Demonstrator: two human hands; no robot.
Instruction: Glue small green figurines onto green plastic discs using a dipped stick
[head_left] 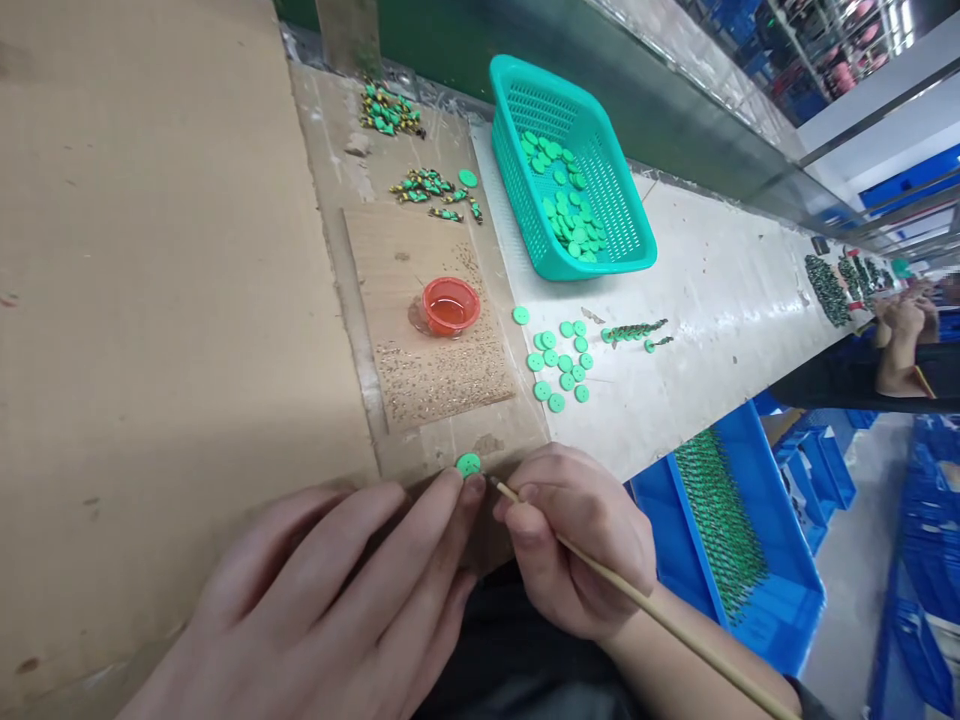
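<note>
At the bench's near edge, left hand pins a green disc; right hand pinches a thin stick, whose slip could flick the disc off.

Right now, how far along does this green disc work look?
Done: finished green pieces lie in piles on the cardboard and fill the blue bin. In hand: the left hand steadies one green disc while the right hand points a thin stick at it. Left: loose discs on the table and more in the teal basket.

One teal basket, one red dish, one wooden stick, one blue bin
</note>
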